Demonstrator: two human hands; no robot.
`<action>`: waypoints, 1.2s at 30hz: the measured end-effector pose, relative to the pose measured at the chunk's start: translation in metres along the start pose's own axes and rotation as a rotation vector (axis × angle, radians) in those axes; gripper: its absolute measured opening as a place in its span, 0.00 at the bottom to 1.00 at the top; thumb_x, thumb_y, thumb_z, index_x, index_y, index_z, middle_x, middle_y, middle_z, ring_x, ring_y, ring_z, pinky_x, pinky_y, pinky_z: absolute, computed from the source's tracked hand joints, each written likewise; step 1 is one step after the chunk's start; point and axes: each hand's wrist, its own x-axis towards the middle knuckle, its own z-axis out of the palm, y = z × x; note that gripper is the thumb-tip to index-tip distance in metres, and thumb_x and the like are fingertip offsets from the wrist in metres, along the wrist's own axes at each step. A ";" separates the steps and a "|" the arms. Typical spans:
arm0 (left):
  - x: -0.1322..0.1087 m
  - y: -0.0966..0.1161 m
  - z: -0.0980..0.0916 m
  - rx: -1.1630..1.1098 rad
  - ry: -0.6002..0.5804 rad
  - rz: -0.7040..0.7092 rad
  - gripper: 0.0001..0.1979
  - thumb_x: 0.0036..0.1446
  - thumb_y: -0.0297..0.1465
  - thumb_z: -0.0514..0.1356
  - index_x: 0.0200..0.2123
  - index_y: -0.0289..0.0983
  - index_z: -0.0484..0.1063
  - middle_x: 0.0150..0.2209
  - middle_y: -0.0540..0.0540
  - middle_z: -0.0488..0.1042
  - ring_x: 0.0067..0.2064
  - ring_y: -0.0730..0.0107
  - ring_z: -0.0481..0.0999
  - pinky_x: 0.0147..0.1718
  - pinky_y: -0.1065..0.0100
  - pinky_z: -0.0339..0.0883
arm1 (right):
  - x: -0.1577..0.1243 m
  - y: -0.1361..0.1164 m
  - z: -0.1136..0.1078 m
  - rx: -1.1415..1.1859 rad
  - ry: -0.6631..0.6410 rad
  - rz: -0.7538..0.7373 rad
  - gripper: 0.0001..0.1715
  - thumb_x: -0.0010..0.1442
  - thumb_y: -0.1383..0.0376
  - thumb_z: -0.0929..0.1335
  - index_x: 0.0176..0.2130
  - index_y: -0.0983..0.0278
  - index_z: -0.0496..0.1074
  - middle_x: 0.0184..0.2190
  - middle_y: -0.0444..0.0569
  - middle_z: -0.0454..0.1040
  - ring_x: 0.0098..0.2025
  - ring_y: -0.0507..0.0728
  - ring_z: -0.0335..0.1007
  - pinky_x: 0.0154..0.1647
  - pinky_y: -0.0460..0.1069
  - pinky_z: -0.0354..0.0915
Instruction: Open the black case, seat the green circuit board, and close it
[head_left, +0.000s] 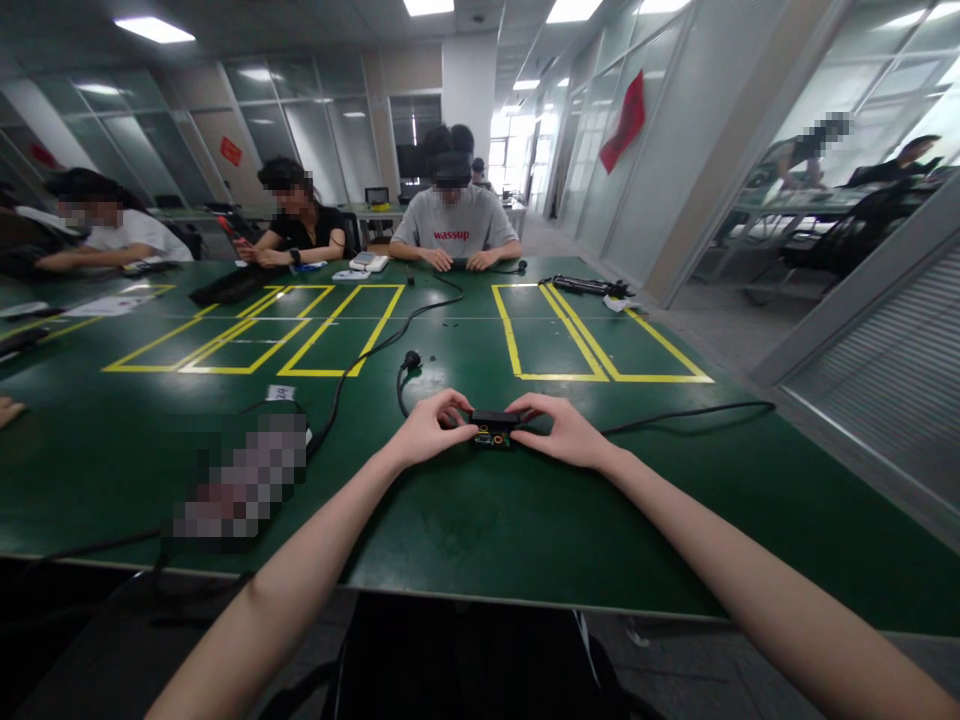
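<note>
A small black box-shaped device [493, 427] with coloured sockets on its near face rests on the green table [480, 520] in front of me. My left hand [431, 425] grips its left end with curled fingers. My right hand [559, 428] grips its right end the same way. A black cable [690, 412] runs from the device off to the right. Another black cable with a plug end [411, 360] lies just beyond my hands.
Yellow tape rectangles [559, 335] mark the table's far half. Three people sit along the far side handling small items; the middle one wears a grey shirt [454, 225]. A long black cable [375, 345] crosses the table. Glass partitions line the right.
</note>
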 end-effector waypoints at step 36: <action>0.004 0.004 0.010 0.702 -0.139 0.268 0.15 0.64 0.46 0.62 0.39 0.41 0.73 0.33 0.48 0.77 0.37 0.60 0.77 0.38 0.66 0.64 | 0.002 0.001 0.005 -0.323 -0.232 -0.039 0.16 0.64 0.61 0.71 0.50 0.63 0.77 0.43 0.54 0.82 0.43 0.63 0.79 0.45 0.54 0.71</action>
